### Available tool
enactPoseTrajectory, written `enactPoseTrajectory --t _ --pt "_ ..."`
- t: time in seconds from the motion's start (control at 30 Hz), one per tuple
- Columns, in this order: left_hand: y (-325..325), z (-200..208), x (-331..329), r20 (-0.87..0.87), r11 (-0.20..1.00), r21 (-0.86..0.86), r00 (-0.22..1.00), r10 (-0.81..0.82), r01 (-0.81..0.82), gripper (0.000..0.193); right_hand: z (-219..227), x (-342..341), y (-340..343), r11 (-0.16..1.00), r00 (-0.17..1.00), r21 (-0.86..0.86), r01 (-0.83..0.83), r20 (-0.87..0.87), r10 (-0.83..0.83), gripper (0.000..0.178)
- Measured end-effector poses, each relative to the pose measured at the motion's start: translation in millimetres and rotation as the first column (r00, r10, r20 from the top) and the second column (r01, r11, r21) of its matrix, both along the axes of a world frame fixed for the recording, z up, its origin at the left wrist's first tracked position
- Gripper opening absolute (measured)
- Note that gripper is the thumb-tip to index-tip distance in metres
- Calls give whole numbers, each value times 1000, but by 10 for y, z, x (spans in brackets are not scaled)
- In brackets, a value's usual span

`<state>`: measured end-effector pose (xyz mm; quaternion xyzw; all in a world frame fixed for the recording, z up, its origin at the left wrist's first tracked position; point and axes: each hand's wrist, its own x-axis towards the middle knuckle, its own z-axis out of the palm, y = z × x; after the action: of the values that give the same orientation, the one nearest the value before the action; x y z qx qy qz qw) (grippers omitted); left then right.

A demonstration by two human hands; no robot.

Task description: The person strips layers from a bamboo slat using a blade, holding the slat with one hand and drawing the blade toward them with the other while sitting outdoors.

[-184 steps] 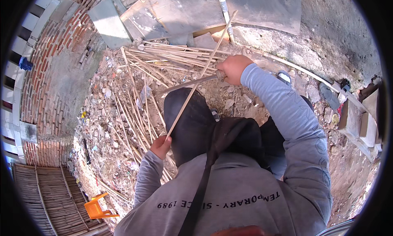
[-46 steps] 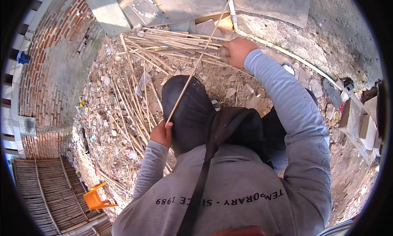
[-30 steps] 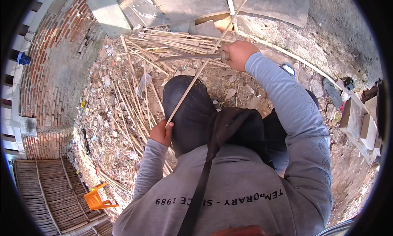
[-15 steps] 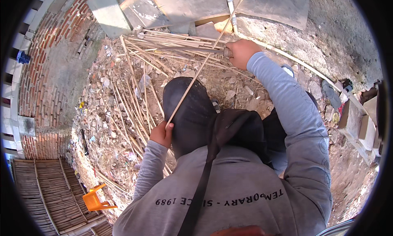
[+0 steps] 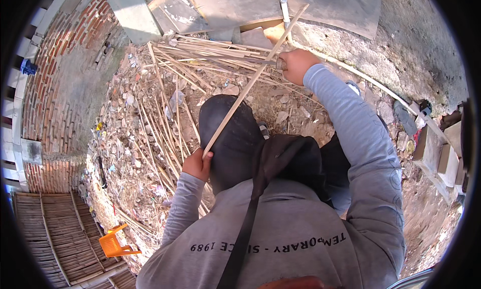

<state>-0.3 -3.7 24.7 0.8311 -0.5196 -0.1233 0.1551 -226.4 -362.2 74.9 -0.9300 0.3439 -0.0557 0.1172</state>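
My left hand [image 5: 197, 164] is closed around the lower end of a long, pale bamboo strip [image 5: 234, 107], beside my dark-trousered left knee [image 5: 220, 113]. The strip slants up and to the right, passing over that knee. Out in front, my right hand [image 5: 299, 67] grips the short handle of a long knife [image 5: 240, 61], its narrow dark blade pointing left. Blade and strip cross close to the handle; whether they touch, I cannot tell. Beyond the blade, a heap of similar bamboo strips [image 5: 205, 47] lies on the ground.
More loose strips [image 5: 153, 131] lie left of my knee on rubble-strewn ground. Sheets of board [image 5: 330, 8] lie at the far side, with a pale pole [image 5: 361, 74] at right. An orange plastic chair [image 5: 116, 243] and a brick wall [image 5: 57, 103] are at left.
The bamboo strip has rolled in my left hand, so a broader face shows. Its far end has shifted slightly right. Both hands stay nearly in place.
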Motion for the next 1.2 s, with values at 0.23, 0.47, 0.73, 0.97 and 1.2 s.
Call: enactPoseTrajectory --t 0.23,0.47,0.73,0.97,1.2 --pt "4 -78 -29 0 999 -51 1000 -16 16 48 -52 -16 62 996 999 87 -36 -33 39 38" --pt "1 -23 59 -65 999 31 998 11 -9 50 -93 -101 -86 999 992 -9 38 123 -37 36" --pt "-6 -132 15 -76 998 -65 997 2 -6 47 57 50 240 973 970 -51 -226 -109 219 32" --pt "-48 86 133 -138 996 89 990 15 -2 55 -173 -43 -233 985 973 55 164 155 -171 32" --pt "148 101 0 -436 998 22 898 62 -58 47 255 57 465 969 964 -58 -241 -125 233 24"
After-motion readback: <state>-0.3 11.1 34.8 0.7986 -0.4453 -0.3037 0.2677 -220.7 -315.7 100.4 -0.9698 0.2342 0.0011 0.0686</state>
